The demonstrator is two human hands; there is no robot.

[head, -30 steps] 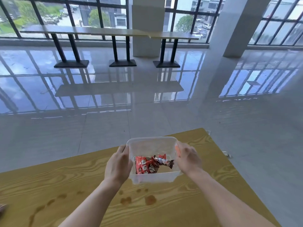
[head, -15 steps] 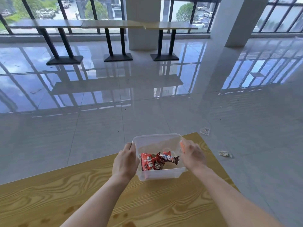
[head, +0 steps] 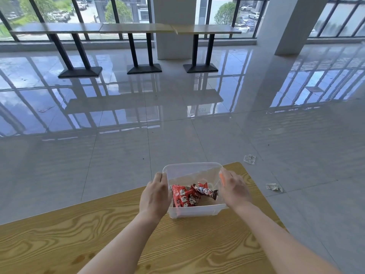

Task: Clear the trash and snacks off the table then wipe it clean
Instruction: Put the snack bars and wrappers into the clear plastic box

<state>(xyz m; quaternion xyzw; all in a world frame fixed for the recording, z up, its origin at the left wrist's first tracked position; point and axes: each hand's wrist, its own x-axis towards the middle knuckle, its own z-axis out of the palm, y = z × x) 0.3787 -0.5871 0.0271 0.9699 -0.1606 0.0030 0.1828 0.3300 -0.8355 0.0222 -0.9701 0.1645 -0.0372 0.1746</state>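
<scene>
Both hands clasp a clear plastic box: the left hand (head: pixel 155 194) is pressed flat against its left wall with the fingers curled over the rim, and the right hand (head: pixel 235 189) grips the right wall the same way, by an orange clip (head: pixel 222 178) on that side. The box (head: pixel 194 211) sits between the two hands, equally near to each, at the far right corner of the table (head: pixel 83 240); whether its base rests on the wood or hangs just above it I cannot tell. Inside the box lie red snack packets (head: pixel 184 195) and a darker bar (head: pixel 206 191), bunched toward its near left. Its longer side runs left to right, across the arms, so a two-handed carry looks like the natural next move, probably to take the snacks away from the table. Nearer than the box, at the bottom edge, brown stains (head: pixel 81 259) mark the wood and will need wiping. Beyond the box, on the floor to its right, lie two crumpled wrappers (head: pixel 273 187), one close to the table corner and another (head: pixel 249 159) farther off.
</scene>
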